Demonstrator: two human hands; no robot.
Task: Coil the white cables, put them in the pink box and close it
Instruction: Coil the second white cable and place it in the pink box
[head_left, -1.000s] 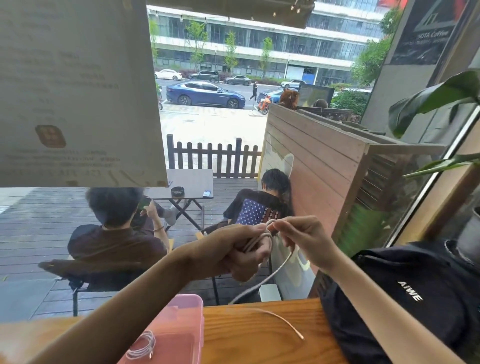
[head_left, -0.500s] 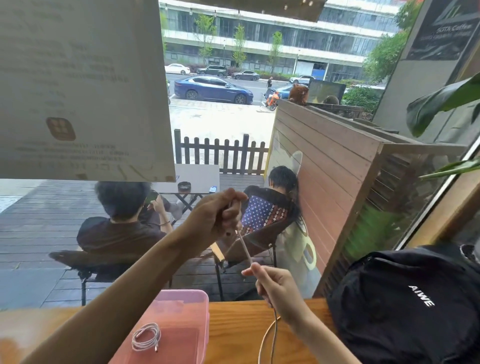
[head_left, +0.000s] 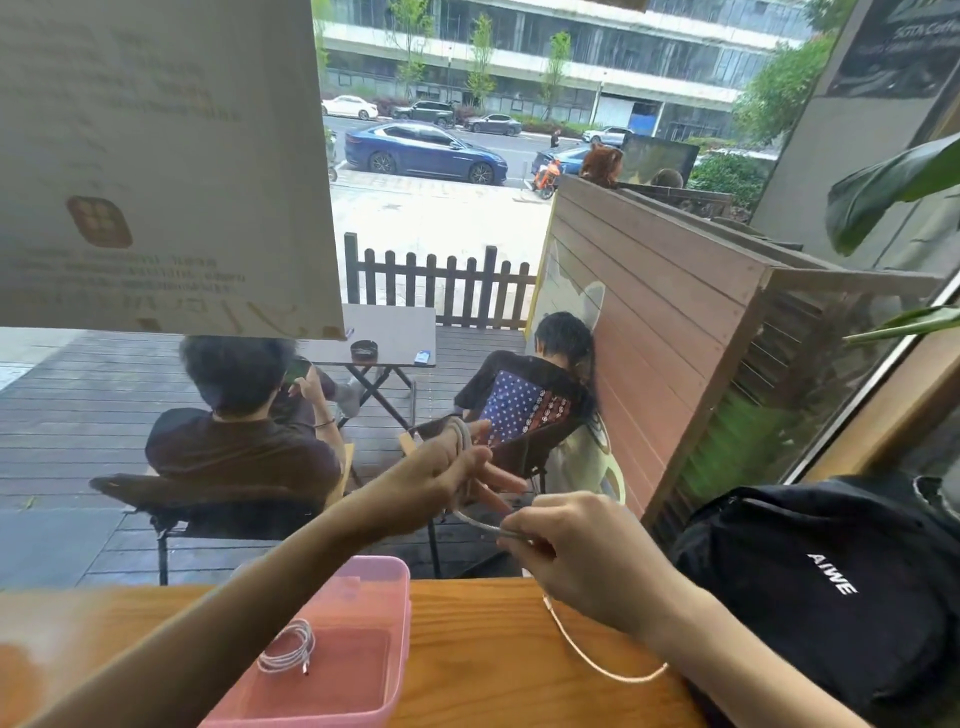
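My left hand (head_left: 447, 475) is raised above the wooden counter (head_left: 498, 670) with turns of a white cable (head_left: 592, 652) looped round its fingers. My right hand (head_left: 566, 545) pinches the same cable just below and to the right, and its loose tail hangs down onto the counter. The open pink box (head_left: 363, 577) stands on the counter below my left forearm. One coiled white cable (head_left: 288, 644) lies inside it. No lid is in view.
A black backpack (head_left: 831, 587) lies on the counter at the right, close to my right forearm. A window runs right behind the counter, with a paper sheet (head_left: 156, 156) stuck on it at upper left. Plant leaves (head_left: 893, 182) hang at the far right.
My right hand first dropped from the left hand down to the counter edge, drawing out cable, then rose toward the left hand. The left hand lifted, then came back down with more turns on it.
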